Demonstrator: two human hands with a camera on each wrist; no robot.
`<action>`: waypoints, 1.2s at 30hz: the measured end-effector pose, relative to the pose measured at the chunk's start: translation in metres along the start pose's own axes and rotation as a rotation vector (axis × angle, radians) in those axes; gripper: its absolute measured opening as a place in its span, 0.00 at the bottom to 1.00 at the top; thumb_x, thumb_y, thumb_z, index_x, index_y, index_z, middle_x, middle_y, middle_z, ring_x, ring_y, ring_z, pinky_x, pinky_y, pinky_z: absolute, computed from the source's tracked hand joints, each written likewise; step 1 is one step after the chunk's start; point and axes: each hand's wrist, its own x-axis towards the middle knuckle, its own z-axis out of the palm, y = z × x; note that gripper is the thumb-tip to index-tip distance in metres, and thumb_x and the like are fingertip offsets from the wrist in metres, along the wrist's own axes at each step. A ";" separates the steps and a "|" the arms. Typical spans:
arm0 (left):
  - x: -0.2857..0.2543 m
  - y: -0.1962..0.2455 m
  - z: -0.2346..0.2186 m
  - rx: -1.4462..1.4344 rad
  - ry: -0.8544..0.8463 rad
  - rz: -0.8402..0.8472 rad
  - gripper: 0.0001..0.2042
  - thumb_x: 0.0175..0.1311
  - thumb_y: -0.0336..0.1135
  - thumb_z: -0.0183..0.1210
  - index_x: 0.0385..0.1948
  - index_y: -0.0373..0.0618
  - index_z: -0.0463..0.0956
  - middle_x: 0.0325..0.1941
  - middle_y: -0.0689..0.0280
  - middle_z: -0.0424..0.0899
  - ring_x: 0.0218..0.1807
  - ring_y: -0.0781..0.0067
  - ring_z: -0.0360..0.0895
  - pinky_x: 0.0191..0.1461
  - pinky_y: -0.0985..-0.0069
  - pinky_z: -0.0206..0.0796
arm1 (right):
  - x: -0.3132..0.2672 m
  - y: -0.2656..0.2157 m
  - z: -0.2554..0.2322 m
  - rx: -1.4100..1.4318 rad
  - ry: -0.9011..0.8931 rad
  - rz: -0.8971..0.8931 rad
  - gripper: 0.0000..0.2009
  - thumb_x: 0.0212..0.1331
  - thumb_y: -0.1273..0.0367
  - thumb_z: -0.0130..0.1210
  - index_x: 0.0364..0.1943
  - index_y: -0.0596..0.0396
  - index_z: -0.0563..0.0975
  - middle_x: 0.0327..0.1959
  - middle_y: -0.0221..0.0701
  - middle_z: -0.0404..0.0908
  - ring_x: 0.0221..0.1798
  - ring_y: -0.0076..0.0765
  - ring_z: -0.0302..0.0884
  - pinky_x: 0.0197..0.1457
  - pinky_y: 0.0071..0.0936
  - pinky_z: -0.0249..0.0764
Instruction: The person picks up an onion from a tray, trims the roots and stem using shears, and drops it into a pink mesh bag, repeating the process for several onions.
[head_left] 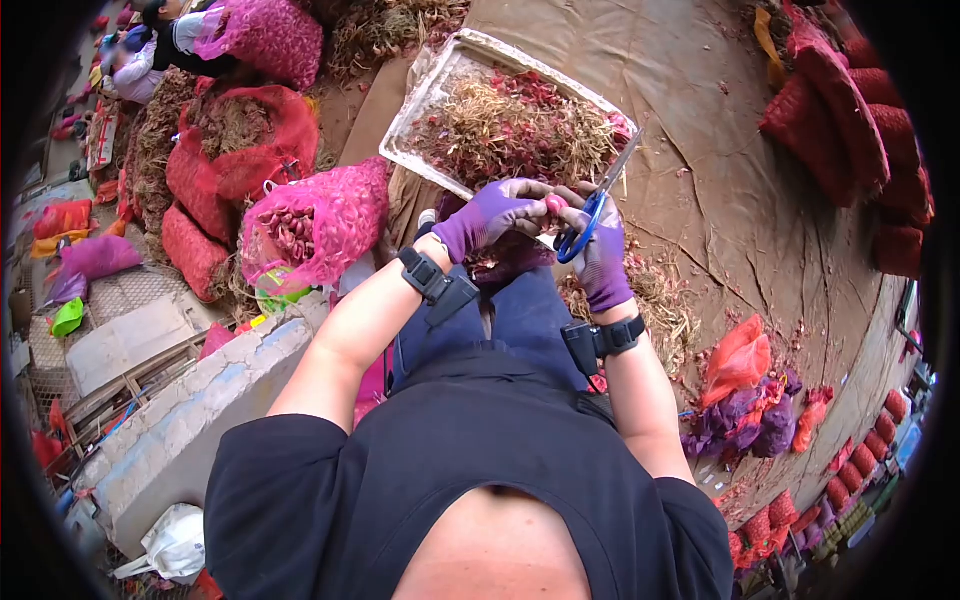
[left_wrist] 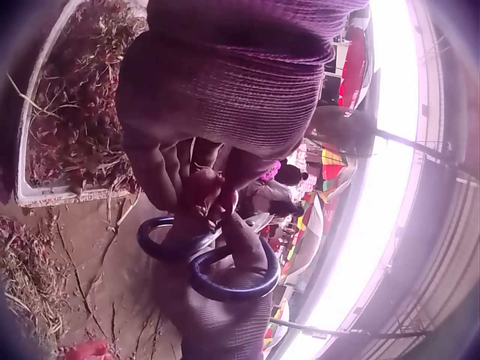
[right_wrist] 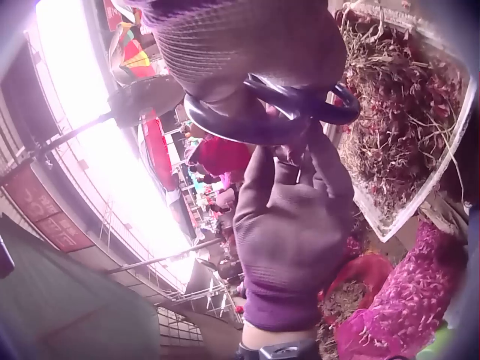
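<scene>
Both hands wear purple and grey gloves and meet above the lap in the head view. A small reddish-pink bulb [head_left: 555, 204] is pinched between the fingertips of my left hand [head_left: 495, 215]. My right hand [head_left: 602, 250] has its fingers through the blue handles [head_left: 578, 236] of scissors, whose blades point up and away, and its fingertips touch the bulb's side. In the left wrist view the bulb [left_wrist: 204, 187] lies between the two hands. The right wrist view shows the scissor handles [right_wrist: 247, 129] around the right fingers.
A white-rimmed tray [head_left: 425, 165] of dry stalks and red bulbs stands just beyond the hands. An open pink mesh sack [head_left: 345, 215] of bulbs is at the left, near red sacks [head_left: 195, 255]. Loose stalks [head_left: 660, 310] and crumpled bags [head_left: 745, 405] lie on the right.
</scene>
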 end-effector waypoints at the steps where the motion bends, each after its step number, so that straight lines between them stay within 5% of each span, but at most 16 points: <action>1: 0.000 0.002 0.001 0.044 0.054 -0.005 0.18 0.62 0.32 0.56 0.53 0.38 0.68 0.41 0.66 0.78 0.38 0.80 0.77 0.42 0.82 0.72 | -0.001 -0.003 0.003 -0.030 -0.009 0.000 0.25 0.51 0.80 0.54 0.54 0.63 0.58 0.48 0.48 0.74 0.45 0.38 0.79 0.50 0.30 0.77; 5: -0.002 0.001 -0.002 0.032 0.087 0.019 0.17 0.61 0.29 0.55 0.52 0.36 0.69 0.39 0.65 0.79 0.36 0.80 0.77 0.40 0.83 0.72 | 0.000 0.001 0.008 -0.028 -0.009 -0.005 0.25 0.51 0.80 0.55 0.53 0.63 0.58 0.47 0.47 0.74 0.45 0.38 0.79 0.50 0.29 0.77; 7: -0.002 0.000 0.001 -0.089 0.109 0.062 0.14 0.59 0.23 0.53 0.48 0.34 0.71 0.35 0.64 0.79 0.30 0.81 0.75 0.32 0.87 0.69 | 0.001 0.000 0.011 -0.006 0.015 0.003 0.26 0.50 0.80 0.56 0.53 0.63 0.58 0.46 0.47 0.74 0.44 0.38 0.79 0.49 0.29 0.77; 18: 0.000 0.004 -0.018 0.015 0.109 0.072 0.11 0.66 0.31 0.47 0.45 0.36 0.74 0.36 0.63 0.80 0.36 0.76 0.78 0.41 0.77 0.74 | -0.008 0.004 0.030 -0.015 0.077 -0.004 0.24 0.53 0.78 0.54 0.55 0.64 0.60 0.51 0.48 0.73 0.49 0.40 0.77 0.50 0.30 0.77; 20: -0.001 0.013 -0.027 0.118 0.029 0.043 0.13 0.67 0.36 0.47 0.45 0.39 0.74 0.35 0.66 0.78 0.36 0.79 0.76 0.39 0.79 0.73 | -0.004 0.014 0.032 0.143 0.116 -0.004 0.24 0.51 0.83 0.54 0.52 0.64 0.60 0.46 0.47 0.75 0.45 0.38 0.78 0.48 0.28 0.78; 21: 0.003 0.016 -0.032 -0.179 -0.052 -0.219 0.14 0.69 0.41 0.47 0.47 0.43 0.73 0.35 0.70 0.75 0.34 0.83 0.73 0.36 0.83 0.69 | -0.004 0.018 0.033 0.142 0.120 -0.007 0.23 0.52 0.83 0.52 0.52 0.63 0.60 0.46 0.47 0.75 0.43 0.35 0.79 0.45 0.24 0.77; 22: -0.009 0.028 -0.026 0.001 -0.103 -0.196 0.17 0.68 0.45 0.49 0.50 0.45 0.72 0.36 0.72 0.74 0.32 0.86 0.70 0.34 0.86 0.66 | -0.002 0.022 0.037 0.145 0.117 -0.010 0.23 0.52 0.83 0.52 0.52 0.63 0.60 0.46 0.47 0.75 0.43 0.35 0.79 0.45 0.24 0.77; 25: -0.010 0.020 -0.055 -0.058 -0.325 -0.109 0.19 0.66 0.44 0.53 0.53 0.42 0.70 0.35 0.73 0.75 0.33 0.87 0.70 0.36 0.87 0.65 | 0.004 0.037 0.048 0.045 0.131 0.036 0.22 0.53 0.83 0.51 0.52 0.60 0.61 0.47 0.44 0.75 0.38 0.26 0.77 0.36 0.15 0.75; 28: -0.031 0.020 -0.082 0.005 -0.204 -0.085 0.19 0.65 0.42 0.53 0.53 0.41 0.71 0.36 0.72 0.77 0.34 0.85 0.71 0.38 0.87 0.65 | 0.011 0.058 0.062 -0.163 0.111 0.077 0.18 0.57 0.78 0.52 0.51 0.58 0.63 0.43 0.38 0.76 0.36 0.25 0.77 0.35 0.15 0.76; 31: -0.078 0.034 -0.147 0.535 -0.126 0.009 0.16 0.64 0.41 0.53 0.48 0.41 0.75 0.37 0.70 0.80 0.38 0.81 0.74 0.43 0.83 0.66 | 0.020 0.090 0.079 -0.291 0.110 0.127 0.18 0.59 0.68 0.57 0.49 0.56 0.64 0.36 0.29 0.73 0.32 0.20 0.72 0.34 0.16 0.72; 32: -0.089 0.018 -0.192 0.553 -0.140 0.053 0.09 0.53 0.27 0.56 0.37 0.41 0.76 0.38 0.63 0.77 0.38 0.71 0.75 0.42 0.77 0.68 | 0.024 0.103 0.078 -0.369 0.108 0.126 0.18 0.59 0.67 0.58 0.48 0.56 0.65 0.33 0.26 0.72 0.31 0.19 0.70 0.33 0.16 0.69; 33: -0.111 0.032 -0.216 1.041 -0.341 0.393 0.07 0.52 0.22 0.55 0.34 0.41 0.75 0.35 0.63 0.77 0.37 0.68 0.75 0.40 0.75 0.68 | 0.035 0.133 0.059 -0.515 0.091 0.003 0.18 0.57 0.65 0.61 0.45 0.56 0.66 0.29 0.22 0.68 0.28 0.18 0.65 0.31 0.16 0.64; 34: -0.150 0.042 -0.225 1.065 -0.155 0.259 0.06 0.54 0.21 0.53 0.33 0.41 0.75 0.30 0.67 0.76 0.35 0.69 0.74 0.39 0.75 0.68 | 0.035 0.136 0.058 -0.723 0.072 0.081 0.18 0.58 0.64 0.59 0.46 0.57 0.65 0.35 0.29 0.75 0.34 0.21 0.73 0.39 0.19 0.70; 35: -0.175 0.034 -0.249 0.601 0.176 -0.214 0.02 0.58 0.26 0.52 0.28 0.41 0.73 0.26 0.69 0.74 0.31 0.73 0.73 0.36 0.78 0.66 | 0.034 0.140 0.058 -0.852 0.047 0.070 0.18 0.57 0.62 0.59 0.44 0.57 0.67 0.33 0.28 0.73 0.33 0.20 0.71 0.37 0.19 0.69; 36: -0.196 0.014 -0.300 -0.080 0.199 -0.419 0.09 0.61 0.34 0.49 0.21 0.45 0.69 0.22 0.70 0.72 0.27 0.78 0.69 0.30 0.81 0.61 | 0.036 0.147 0.057 -0.980 0.022 0.056 0.18 0.57 0.61 0.60 0.42 0.57 0.68 0.30 0.26 0.72 0.31 0.18 0.69 0.36 0.18 0.67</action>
